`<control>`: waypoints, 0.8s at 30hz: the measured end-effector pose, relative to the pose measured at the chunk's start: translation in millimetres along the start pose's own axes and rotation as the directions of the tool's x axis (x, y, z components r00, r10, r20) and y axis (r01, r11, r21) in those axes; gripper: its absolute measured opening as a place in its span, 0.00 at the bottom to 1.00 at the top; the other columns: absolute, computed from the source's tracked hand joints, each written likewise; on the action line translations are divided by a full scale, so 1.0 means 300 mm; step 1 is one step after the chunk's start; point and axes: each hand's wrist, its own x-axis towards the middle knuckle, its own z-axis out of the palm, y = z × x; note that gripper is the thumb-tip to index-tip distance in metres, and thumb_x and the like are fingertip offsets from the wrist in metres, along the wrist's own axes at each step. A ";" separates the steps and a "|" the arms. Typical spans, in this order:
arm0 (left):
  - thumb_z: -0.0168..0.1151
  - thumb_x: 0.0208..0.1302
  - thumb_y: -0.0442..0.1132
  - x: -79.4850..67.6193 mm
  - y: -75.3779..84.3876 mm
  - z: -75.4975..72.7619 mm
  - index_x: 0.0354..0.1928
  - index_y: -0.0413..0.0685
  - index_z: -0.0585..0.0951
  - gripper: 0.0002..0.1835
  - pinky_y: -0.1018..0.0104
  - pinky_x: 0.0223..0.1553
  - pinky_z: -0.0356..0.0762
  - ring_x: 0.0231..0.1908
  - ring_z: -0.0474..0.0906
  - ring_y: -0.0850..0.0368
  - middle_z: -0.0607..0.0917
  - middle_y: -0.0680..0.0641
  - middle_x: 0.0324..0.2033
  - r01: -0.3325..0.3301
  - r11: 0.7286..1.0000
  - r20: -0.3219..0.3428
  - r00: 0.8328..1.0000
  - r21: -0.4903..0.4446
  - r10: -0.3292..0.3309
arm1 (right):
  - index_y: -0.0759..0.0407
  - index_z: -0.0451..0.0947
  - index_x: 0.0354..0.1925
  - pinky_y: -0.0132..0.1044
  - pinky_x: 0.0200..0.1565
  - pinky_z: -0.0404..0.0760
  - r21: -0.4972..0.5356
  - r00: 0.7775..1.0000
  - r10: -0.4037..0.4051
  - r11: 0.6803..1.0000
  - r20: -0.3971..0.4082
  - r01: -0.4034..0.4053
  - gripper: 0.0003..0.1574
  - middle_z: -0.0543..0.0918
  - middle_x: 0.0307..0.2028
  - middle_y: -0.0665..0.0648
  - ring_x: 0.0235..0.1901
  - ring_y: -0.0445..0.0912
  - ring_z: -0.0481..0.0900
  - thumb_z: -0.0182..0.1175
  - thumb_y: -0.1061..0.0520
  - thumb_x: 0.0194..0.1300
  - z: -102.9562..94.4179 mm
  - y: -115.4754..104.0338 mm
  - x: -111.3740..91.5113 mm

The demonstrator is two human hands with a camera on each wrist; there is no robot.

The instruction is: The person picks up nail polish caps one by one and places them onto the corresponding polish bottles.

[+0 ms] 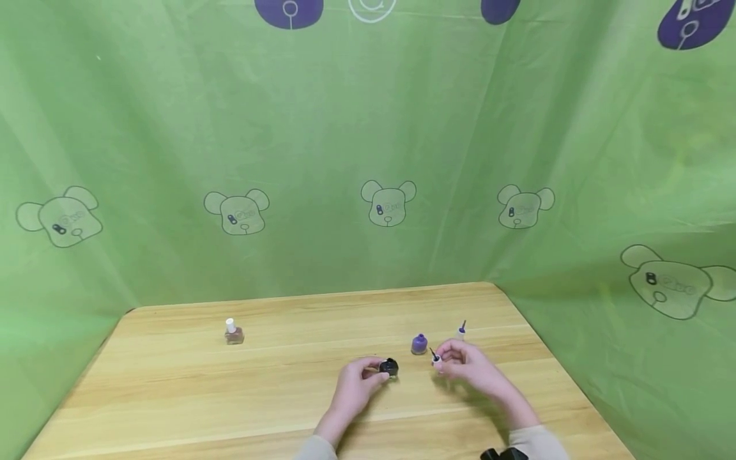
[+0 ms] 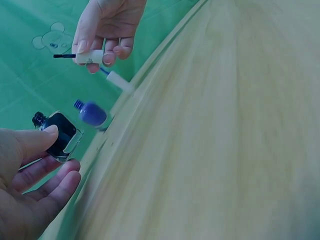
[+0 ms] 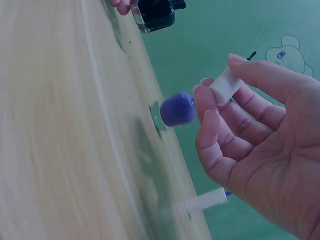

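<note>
My left hand (image 1: 354,386) grips an uncapped black nail polish bottle (image 2: 61,134) between thumb and fingers, its dark threaded neck bare. In my right hand (image 3: 265,112) a white nail polish cap (image 3: 226,86) is pinched between thumb and fingers, its dark brush pointing up in the head view. Between the two hands and a little behind them stands an open purple nail polish bottle (image 1: 419,344). Just beyond the right hand, a second white cap (image 3: 206,200) stands on its end with a purple brush upward.
A capped pinkish-brown nail polish bottle (image 1: 234,333) stands at the far left of the wooden table (image 1: 172,396). Green curtains (image 1: 322,140) with bear-face prints hang behind and along both sides. A black object (image 1: 504,454) shows near the right sleeve.
</note>
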 end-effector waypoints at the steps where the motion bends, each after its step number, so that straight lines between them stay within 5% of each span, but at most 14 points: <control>1: 0.70 0.56 0.36 -0.002 -0.003 -0.008 0.47 0.42 0.84 0.15 0.77 0.36 0.80 0.34 0.82 0.63 0.87 0.41 0.42 0.003 1.000 -0.005 1.000 -0.003 -0.003 | 0.71 0.72 0.50 0.38 0.40 0.85 0.001 1.000 0.002 1.000 0.000 -0.002 0.24 0.81 0.41 0.63 0.36 0.41 0.81 0.65 0.57 0.62 0.007 -0.004 0.003; 17: 0.69 0.58 0.41 -0.007 -0.057 -0.152 0.49 0.41 0.83 0.18 0.75 0.40 0.82 0.37 0.83 0.61 0.87 0.40 0.42 -0.012 1.000 0.011 1.000 -0.006 0.012 | 0.67 0.73 0.47 0.30 0.41 0.81 -0.016 0.997 -0.036 0.999 0.064 0.037 0.21 0.81 0.40 0.60 0.36 0.41 0.79 0.65 0.56 0.62 0.145 -0.080 0.077; 24: 0.70 0.57 0.42 0.001 -0.075 -0.198 0.49 0.42 0.83 0.19 0.76 0.41 0.82 0.38 0.82 0.61 0.86 0.40 0.44 0.037 0.998 0.046 0.998 -0.059 -0.034 | 0.64 0.75 0.46 0.30 0.42 0.79 -0.027 0.997 -0.022 0.999 0.071 0.024 0.20 0.80 0.38 0.58 0.36 0.43 0.77 0.65 0.53 0.61 0.186 -0.105 0.110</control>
